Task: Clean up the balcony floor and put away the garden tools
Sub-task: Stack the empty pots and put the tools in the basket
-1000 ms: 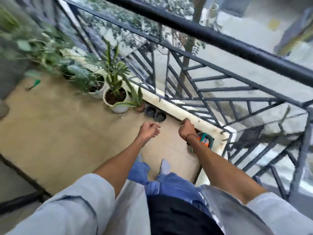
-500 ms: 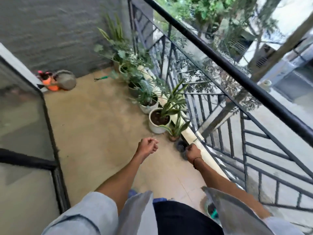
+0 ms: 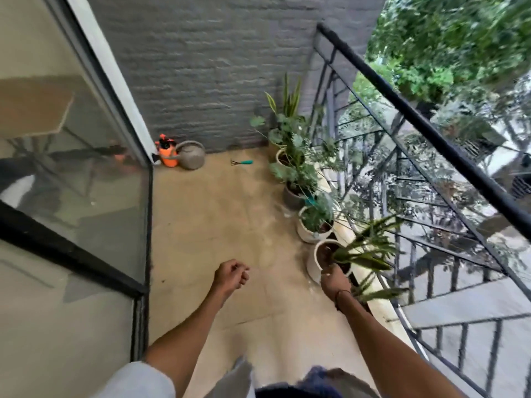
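Observation:
A small hand rake (image 3: 242, 162) with a teal handle lies on the tan balcony floor (image 3: 212, 225) near the far grey wall. An orange sprayer (image 3: 168, 154) and a grey watering can (image 3: 192, 155) stand in the far left corner. A teal tool handle (image 3: 310, 200) sticks out of a dark pot. My left hand (image 3: 231, 275) hangs over the floor with fingers curled, holding nothing. My right hand (image 3: 333, 280) is curled too, back toward me, in front of the nearest white pot (image 3: 313, 264); nothing shows in it.
A row of potted plants (image 3: 298, 173) lines the low kerb under the black metal railing (image 3: 431, 133) on the right. A glass sliding door (image 3: 86, 196) with a dark frame bounds the left. The grey brick wall (image 3: 207, 76) closes the far end.
The view has swung left from the railing corner to the length of the balcony. Both hands stay curled and hold nothing. The green-and-orange object by my right hand is out of view.

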